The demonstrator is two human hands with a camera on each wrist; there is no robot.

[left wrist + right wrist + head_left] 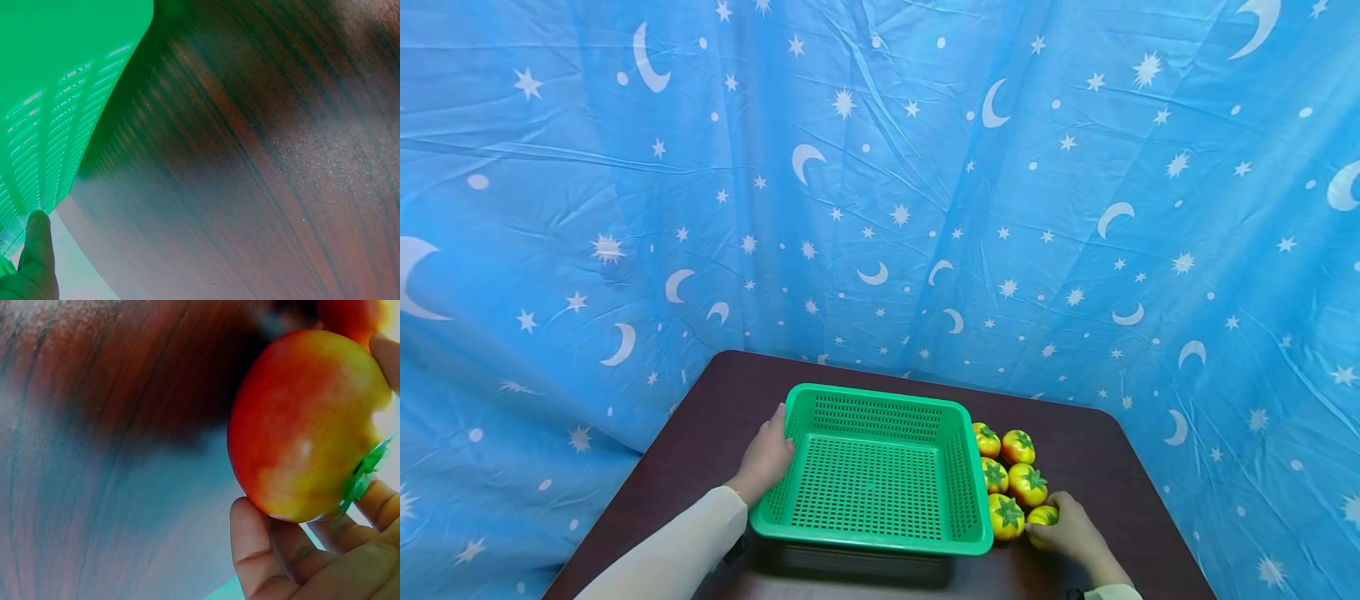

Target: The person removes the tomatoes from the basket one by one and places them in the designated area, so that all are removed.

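My left hand (pixel 767 452) grips the left side of a green plastic basket (pixel 872 542) with slotted walls and a mesh floor. Nothing lies inside it. In the left wrist view one finger (pixel 39 244) shows against the basket's slotted wall (pixel 69 37). At the right, my right hand (pixel 1075 527) holds a yellow-red tomato (pixel 1042 533) with a green star-shaped top. The right wrist view has this tomato (pixel 300 425) between the thumb and the other fingers. Several like tomatoes (pixel 1027 484) cluster between the basket's right wall and that hand.
The dark brown table (pixel 1090 450) has rounded far corners. Blue curtains (pixel 880 208) with white moons and stars hang behind it and at both sides. A shadow falls on the tabletop in front of the basket.
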